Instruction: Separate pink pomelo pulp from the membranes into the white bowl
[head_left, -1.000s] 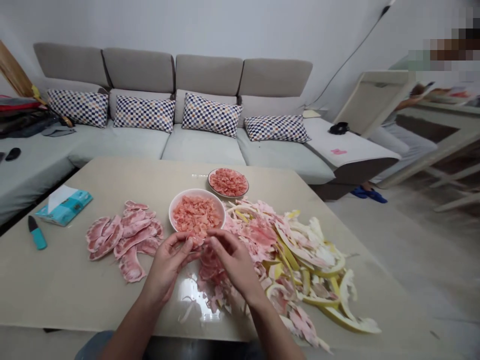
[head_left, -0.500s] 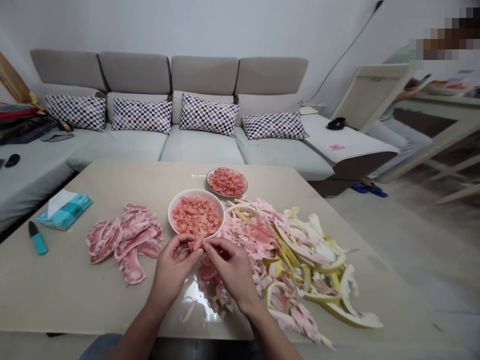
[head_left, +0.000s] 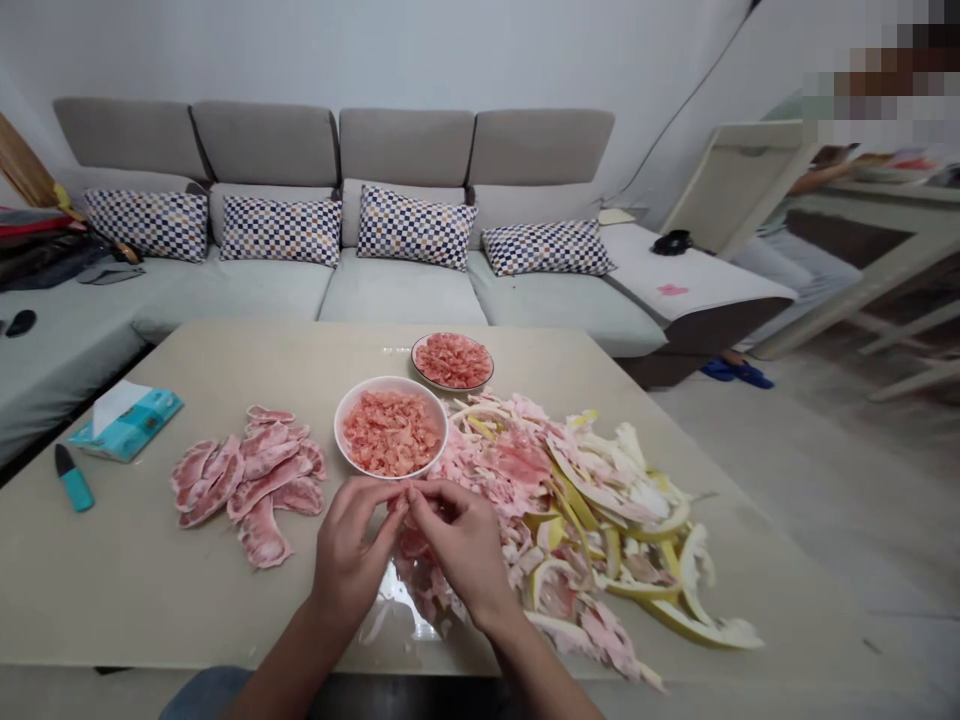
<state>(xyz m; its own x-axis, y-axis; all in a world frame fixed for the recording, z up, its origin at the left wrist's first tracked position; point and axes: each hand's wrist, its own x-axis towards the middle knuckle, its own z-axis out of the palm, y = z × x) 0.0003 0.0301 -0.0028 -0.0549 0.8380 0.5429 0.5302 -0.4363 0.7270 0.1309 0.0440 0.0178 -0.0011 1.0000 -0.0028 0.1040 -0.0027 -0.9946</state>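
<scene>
Hands meet tip to tip just on the near side of the white bowl [head_left: 391, 381]: left hand [head_left: 346, 548] and right hand [head_left: 466, 550], thumbs and forefingers pressed together. Half a second ago a pink pulp piece shows between the fingertips; now fingers cover that spot, can't tell what they pinch. Near rim of bowl also shows more fully now; earlier, fingers overlap it in view. Bowl, plate and heaps keep their places.

Bowl: round, smooth, filled with loose pink pulp [head_left: 394, 435], flaky, moist-looking. Plate [head_left: 465, 388] beyond bowl, a bit right: shallow, dark-edged, piled with redder pulp bits. Left of bowl: stack of curved pink segments [head_left: 274, 465], whitish skins. Right of bowl: messy peel heap [head_left: 585, 500], yellow rind strips, thick white pith, crumpled pink scraps. Far left of bowl: tissue pack [head_left: 139, 428], blue wrapper, white sheet poking up; knife [head_left: 73, 480], dark blade, teal handle. Table [head_left: 135, 590] under bowl: glossy, beige.
</scene>
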